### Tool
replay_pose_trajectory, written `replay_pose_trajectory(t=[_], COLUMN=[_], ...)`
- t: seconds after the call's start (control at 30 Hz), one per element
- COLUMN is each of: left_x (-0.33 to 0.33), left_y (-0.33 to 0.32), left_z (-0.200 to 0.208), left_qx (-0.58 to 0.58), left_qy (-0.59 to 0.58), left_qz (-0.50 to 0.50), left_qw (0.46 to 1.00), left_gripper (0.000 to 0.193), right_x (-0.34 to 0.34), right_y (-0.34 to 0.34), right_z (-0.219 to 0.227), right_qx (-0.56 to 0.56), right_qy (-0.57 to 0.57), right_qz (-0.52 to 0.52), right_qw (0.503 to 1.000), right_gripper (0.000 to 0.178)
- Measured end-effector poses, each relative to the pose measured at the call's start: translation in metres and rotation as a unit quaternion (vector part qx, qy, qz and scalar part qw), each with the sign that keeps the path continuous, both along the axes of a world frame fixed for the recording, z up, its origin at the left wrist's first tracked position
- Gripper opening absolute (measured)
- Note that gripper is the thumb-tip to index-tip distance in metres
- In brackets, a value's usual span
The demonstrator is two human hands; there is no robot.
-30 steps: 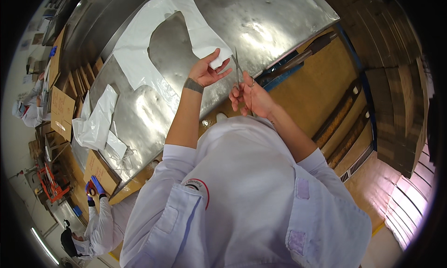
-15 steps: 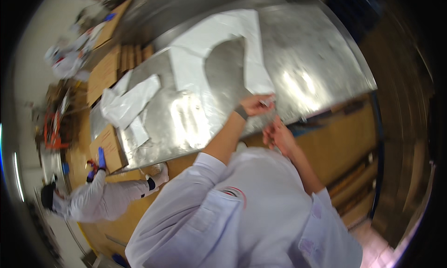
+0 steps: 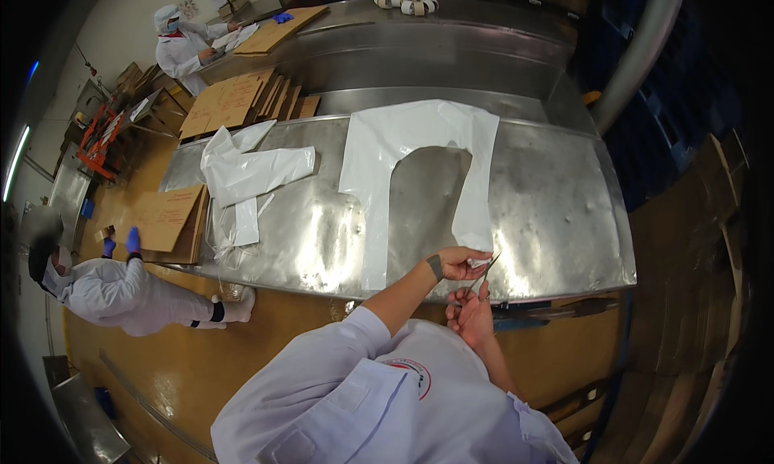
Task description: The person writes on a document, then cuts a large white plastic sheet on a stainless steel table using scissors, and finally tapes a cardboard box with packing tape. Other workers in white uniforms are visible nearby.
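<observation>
A white plastic sheet (image 3: 367, 170) lies on the metal table in an arch, with two long strips running toward me. My left hand (image 3: 461, 264) is closed on the end of its right strip, at the table's near edge. Just below, my right hand (image 3: 473, 315) is closed around a pair of scissors (image 3: 484, 275). The blades point up past my left fingertips and sit beside the pinched plastic; whether they touch it I cannot tell. A second, crumpled white plastic piece (image 3: 250, 176) rests farther left on the table.
The metal table (image 3: 556, 214) spans the space before me. Stacked cardboard (image 3: 222, 105) stands behind its left end, with more cardboard (image 3: 165, 218) at its left edge beside a person in blue gloves (image 3: 113, 295). Another person (image 3: 181, 53) works at the back left. Tape rolls (image 3: 407, 2) lie far back.
The view has swung and cleared from blur, so the table and both people appear shifted. Both hands stay together at the strip's end, and the scissors now show plainly.
</observation>
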State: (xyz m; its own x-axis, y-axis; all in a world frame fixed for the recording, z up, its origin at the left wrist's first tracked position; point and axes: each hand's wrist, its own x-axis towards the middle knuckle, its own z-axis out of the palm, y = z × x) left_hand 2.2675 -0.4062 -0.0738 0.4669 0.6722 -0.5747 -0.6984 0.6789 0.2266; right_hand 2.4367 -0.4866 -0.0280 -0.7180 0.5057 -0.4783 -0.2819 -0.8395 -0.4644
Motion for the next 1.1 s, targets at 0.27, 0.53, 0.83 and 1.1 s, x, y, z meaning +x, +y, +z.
replay_pose_trajectory(t=[0.27,0.53,0.83,1.1], left_x=[-0.003,-0.006,-0.011,-0.014], left_y=[-0.016,-0.039,-0.070,-0.087], left_z=[0.017,0.048,0.130,0.175], left_qx=[0.062,0.178,0.254,0.265], left_qy=[-0.044,0.000,0.101,0.263], left_qz=[0.002,-0.020,-0.026,-0.078], left_qw=[0.997,0.984,0.961,0.925], left_gripper=[0.027,0.032,0.040,0.040], right_x=[0.010,0.017,0.010,-0.008], right_y=[-0.003,-0.002,-0.004,-0.022], right_z=[-0.013,-0.015,0.010,0.050], right_qx=[0.113,0.158,0.163,0.241], right_qy=[-0.094,-0.008,0.133,-0.006], right_qz=[0.043,0.141,0.157,0.030], right_qw=[0.988,0.977,0.965,0.970], right_gripper=[0.046,0.045,0.047,0.044])
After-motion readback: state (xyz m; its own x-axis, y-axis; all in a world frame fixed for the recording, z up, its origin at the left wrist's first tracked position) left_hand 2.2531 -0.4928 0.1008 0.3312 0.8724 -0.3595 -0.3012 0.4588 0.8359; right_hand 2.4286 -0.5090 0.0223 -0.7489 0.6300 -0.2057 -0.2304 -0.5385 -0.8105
